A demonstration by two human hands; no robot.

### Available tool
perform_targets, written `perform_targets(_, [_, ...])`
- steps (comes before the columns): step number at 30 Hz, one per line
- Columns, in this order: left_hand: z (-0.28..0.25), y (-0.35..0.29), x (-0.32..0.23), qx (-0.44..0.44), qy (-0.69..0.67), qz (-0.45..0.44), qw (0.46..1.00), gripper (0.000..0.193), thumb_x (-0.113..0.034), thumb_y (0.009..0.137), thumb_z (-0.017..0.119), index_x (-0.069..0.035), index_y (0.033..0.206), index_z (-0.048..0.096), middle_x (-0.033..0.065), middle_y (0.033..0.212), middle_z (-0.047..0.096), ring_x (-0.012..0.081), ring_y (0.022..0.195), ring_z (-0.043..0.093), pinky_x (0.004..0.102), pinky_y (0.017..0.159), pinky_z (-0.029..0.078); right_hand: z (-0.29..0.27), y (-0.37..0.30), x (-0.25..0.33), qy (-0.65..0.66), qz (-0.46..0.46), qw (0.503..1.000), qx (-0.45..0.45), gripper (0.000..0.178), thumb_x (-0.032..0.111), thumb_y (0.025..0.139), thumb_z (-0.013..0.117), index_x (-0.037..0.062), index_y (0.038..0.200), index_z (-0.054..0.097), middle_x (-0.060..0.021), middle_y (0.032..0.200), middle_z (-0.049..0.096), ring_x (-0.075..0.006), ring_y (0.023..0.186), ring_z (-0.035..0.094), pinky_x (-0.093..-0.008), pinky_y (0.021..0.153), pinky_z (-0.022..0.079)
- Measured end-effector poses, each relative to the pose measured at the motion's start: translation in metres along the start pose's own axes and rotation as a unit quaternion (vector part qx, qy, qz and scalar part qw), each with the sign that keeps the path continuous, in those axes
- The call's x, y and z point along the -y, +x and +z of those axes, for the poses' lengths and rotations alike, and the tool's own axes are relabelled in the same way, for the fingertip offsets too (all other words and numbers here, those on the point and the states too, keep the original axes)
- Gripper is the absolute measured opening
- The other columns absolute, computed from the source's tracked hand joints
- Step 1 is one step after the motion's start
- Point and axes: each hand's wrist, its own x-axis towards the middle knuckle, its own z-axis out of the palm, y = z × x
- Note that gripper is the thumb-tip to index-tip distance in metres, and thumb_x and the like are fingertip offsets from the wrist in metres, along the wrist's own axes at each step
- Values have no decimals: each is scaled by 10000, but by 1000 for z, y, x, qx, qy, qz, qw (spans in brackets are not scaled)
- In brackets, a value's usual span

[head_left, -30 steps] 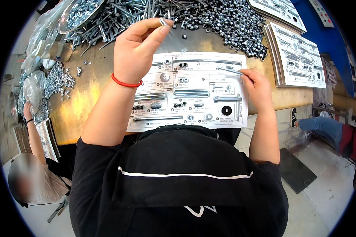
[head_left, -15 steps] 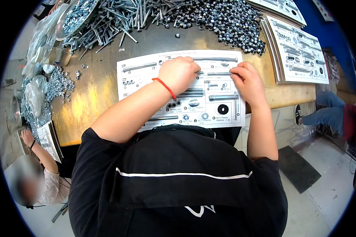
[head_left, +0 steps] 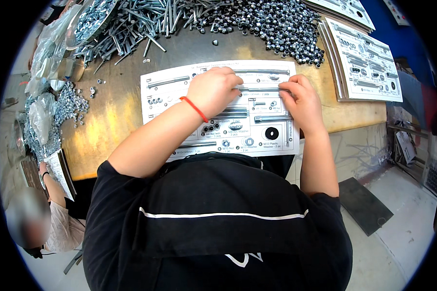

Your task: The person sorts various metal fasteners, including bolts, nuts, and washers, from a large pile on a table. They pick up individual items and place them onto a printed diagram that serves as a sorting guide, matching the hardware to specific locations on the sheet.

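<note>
The left hand has dropped from near the heap of long silver metal bolts to the large white printed card. At left, small shiny silver nuts lie piled on the tan tabletop. The left hand, a red braided cord at its wrist, curls over the card's upper middle; I cannot tell what it grips. Between the hands, a slim silver metal rod runs along a card row. The right hand pinches its right end, thumb and finger nearly closed. Farther right stand stacked white printed cards. The step looks like lining up the rod; the next move calls for steady pressure, then an even release.
</note>
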Motion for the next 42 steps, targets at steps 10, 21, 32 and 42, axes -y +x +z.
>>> perform_targets(10, [-56,-52,34,-85,-25,-99,991,149,-117,792,738,-63,931,726,58,893,679,209,786,646,310,695,526,-1,-12,13,-52,-4,995,83,88,116,770,730,91,854,715,-41,805,610,-239,717,619,-345,629,481])
perform_targets(21, [-82,-158,71,-104,8,-327,939,376,-202,865,692,2,1175,628,179,1086,658,329,957,640,389,836,512,-14,-37,12,-24,104,992,-65,142,88,838,655,40,968,689,-105,892,630,-254,806,634,-347,728,501])
perform_targets(32, [-49,-189,60,-122,-196,-354,906,481,-58,915,595,50,1361,451,203,1251,587,285,1145,581,377,966,472,39,-68,105,6,-29,997,77,199,47,861,635,73,1051,688,-116,835,664,-296,768,634,-359,660,498])
perform_targets(42, [-39,-205,65,-192,-408,-361,816,493,-12,930,546,54,1398,407,164,1282,567,230,1139,573,338,999,454,76,-64,125,-81,-27,985,148,263,102,888,622,124,1145,674,-102,830,690,-286,735,657,-370,616,502])
